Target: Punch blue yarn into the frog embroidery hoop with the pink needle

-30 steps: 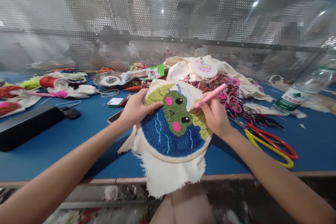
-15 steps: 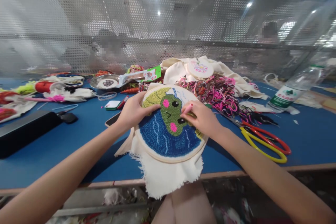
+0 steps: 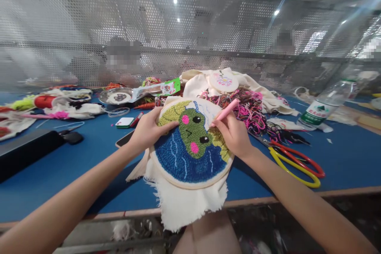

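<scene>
A round embroidery hoop [image 3: 190,178] stretches cream cloth with a tufted green frog face on blue water. It rests tilted at the near edge of the blue table [image 3: 74,166], its frayed cloth hanging over the edge. My left hand [image 3: 147,130] grips the hoop's upper left rim, thumb lying on the yarn. My right hand [image 3: 233,135] pinches a pink punch needle [image 3: 225,110], its tip on the bare cloth at the hoop's upper right.
Red and yellow scissors [image 3: 297,162] lie right of the hoop. Tangled pink yarn [image 3: 250,107] and cream cloth with a second hoop [image 3: 223,81] sit behind. A plastic bottle [image 3: 324,107] lies far right; a phone [image 3: 125,139], metal dish [image 3: 117,96] and black box [image 3: 24,151] left.
The pink needle was pushed down into the cloth half a second ago and has come back up, slanting out to the upper right. My left hand kept its hold on the hoop.
</scene>
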`<act>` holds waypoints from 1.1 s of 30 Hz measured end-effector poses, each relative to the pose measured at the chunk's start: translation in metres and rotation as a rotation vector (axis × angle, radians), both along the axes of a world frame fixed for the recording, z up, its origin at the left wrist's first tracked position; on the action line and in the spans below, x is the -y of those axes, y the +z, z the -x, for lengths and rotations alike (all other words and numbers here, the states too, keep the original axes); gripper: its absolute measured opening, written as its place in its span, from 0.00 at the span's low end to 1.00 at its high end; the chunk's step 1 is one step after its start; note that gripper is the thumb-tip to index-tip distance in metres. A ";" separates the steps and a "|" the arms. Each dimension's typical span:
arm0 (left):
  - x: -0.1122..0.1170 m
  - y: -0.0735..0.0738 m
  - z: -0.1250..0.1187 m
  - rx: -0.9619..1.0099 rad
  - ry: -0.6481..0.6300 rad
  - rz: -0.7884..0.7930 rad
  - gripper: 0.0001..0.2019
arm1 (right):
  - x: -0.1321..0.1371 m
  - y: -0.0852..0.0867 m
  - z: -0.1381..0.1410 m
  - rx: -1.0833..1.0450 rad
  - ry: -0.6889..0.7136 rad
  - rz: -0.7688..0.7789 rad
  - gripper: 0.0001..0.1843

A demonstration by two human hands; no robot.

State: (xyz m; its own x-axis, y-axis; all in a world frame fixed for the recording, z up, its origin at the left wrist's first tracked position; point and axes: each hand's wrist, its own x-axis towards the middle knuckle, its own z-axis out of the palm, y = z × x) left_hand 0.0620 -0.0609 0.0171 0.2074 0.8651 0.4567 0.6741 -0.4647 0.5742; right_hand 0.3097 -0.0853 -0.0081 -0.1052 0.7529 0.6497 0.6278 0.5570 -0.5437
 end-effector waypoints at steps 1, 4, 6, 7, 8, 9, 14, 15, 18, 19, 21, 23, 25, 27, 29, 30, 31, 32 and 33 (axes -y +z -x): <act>0.000 0.000 0.000 -0.002 0.001 0.000 0.25 | 0.000 0.000 0.000 -0.008 0.003 -0.006 0.11; -0.001 -0.001 0.001 0.000 0.002 0.004 0.25 | -0.002 0.000 -0.002 -0.026 0.011 -0.018 0.11; -0.002 -0.002 0.001 -0.006 -0.002 0.006 0.25 | -0.002 0.000 -0.002 -0.033 0.020 -0.018 0.11; -0.002 -0.002 0.002 -0.011 -0.005 0.006 0.24 | -0.002 0.000 -0.002 -0.036 0.022 -0.019 0.11; -0.002 -0.002 0.002 -0.016 -0.008 0.005 0.24 | -0.003 0.000 -0.002 -0.037 0.024 -0.020 0.11; -0.001 -0.002 0.002 -0.021 -0.008 0.003 0.24 | -0.002 0.000 -0.002 -0.037 0.027 -0.021 0.11; 0.000 0.001 0.000 -0.051 0.006 -0.006 0.24 | -0.001 0.001 -0.002 -0.023 0.015 -0.022 0.10; 0.000 0.001 0.000 -0.054 0.009 -0.009 0.23 | 0.000 0.001 -0.002 -0.005 0.003 -0.025 0.10; 0.000 0.001 0.000 -0.039 0.008 -0.014 0.23 | 0.002 0.003 0.000 0.095 -0.005 -0.041 0.10; 0.000 0.000 0.000 -0.030 0.004 -0.009 0.23 | 0.002 0.004 0.001 0.132 0.001 -0.058 0.10; 0.000 -0.001 0.001 -0.016 -0.002 0.008 0.24 | 0.003 0.006 0.003 0.201 0.022 -0.109 0.09; 0.000 -0.001 0.001 -0.013 0.001 0.024 0.25 | 0.002 0.006 0.006 0.256 0.035 -0.155 0.09; 0.001 -0.001 0.001 -0.014 0.007 0.022 0.25 | 0.000 0.005 0.009 0.306 0.044 -0.154 0.09; 0.001 -0.001 0.001 -0.012 0.009 0.012 0.25 | -0.003 0.003 0.010 0.346 0.061 -0.111 0.09; 0.001 0.000 0.001 -0.002 0.012 0.009 0.25 | -0.006 0.001 0.010 0.360 0.079 -0.064 0.09; 0.001 0.000 0.001 0.001 0.013 0.011 0.24 | -0.007 0.000 0.009 0.344 0.077 -0.044 0.10; 0.001 0.000 0.001 0.000 0.014 0.012 0.24 | -0.008 -0.001 0.007 0.306 0.065 -0.026 0.10; 0.001 0.000 0.001 -0.005 0.016 0.013 0.24 | -0.008 -0.002 0.005 0.253 0.046 -0.010 0.10; 0.001 0.000 0.001 -0.015 0.018 0.011 0.24 | -0.009 -0.002 0.003 0.190 0.023 0.001 0.11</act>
